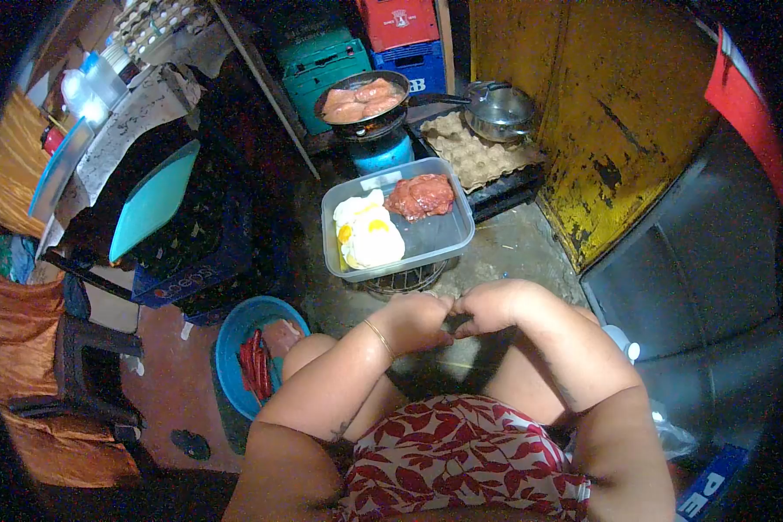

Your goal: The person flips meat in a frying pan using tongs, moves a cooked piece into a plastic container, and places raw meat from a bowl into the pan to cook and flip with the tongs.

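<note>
My left hand (415, 320) and my right hand (489, 306) meet in front of my lap, their fingertips close together. The fingers look curled, and anything between them is too small to make out. Just beyond them, a clear plastic container (439, 253) holds fried eggs (374, 235) on its left and a mound of reddish meat (421, 197) at its upper right. Behind it, a black frying pan (400, 80) with pinkish meat pieces (363, 100) sits on a lit burner (370, 129).
A lidded pot (500, 111) and an egg tray (470, 157) stand right of the pan. Crates (322, 74) are stacked behind. A blue basin (230, 326) with red packets lies at lower left. A yellow, worn panel (609, 113) borders the right.
</note>
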Motion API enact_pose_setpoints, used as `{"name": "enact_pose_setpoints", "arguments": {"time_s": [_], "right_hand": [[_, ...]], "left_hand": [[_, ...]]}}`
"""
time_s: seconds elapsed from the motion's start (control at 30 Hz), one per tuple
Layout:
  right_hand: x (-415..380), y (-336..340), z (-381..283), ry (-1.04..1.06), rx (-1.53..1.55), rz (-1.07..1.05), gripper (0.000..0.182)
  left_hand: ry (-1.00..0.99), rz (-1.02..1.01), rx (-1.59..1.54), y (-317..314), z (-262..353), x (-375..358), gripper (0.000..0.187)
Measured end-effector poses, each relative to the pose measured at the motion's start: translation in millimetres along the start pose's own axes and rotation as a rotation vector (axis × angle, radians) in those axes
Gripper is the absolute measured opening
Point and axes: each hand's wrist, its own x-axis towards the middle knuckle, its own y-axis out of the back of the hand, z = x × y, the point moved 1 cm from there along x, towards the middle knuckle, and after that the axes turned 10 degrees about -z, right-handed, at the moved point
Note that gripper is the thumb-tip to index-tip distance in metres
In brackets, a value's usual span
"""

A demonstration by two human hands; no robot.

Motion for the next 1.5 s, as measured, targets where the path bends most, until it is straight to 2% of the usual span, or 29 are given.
{"name": "enact_pose_setpoints", "arguments": {"time_s": [0.6, 1.2, 1.5], "right_hand": [[-3.9, 2.2, -2.8, -0.012, -0.002, -0.015, 0.041], [0.2, 0.1, 6.4, -0.002, 0.060, -0.043, 0.040], [-9.2, 7.4, 1.9, 0.012, 0.058, -0.042, 0.044]], "left_hand": [[-0.028, 0.039, 0.031, -5.4, -3.5, 3.0, 0.046], [0.024, -0.030, -0.028, 0.5, 0.4, 3.1, 0.051], [-0.010, -0.040, -0.004, 1.0, -1.7, 5.1, 0.055]]}}
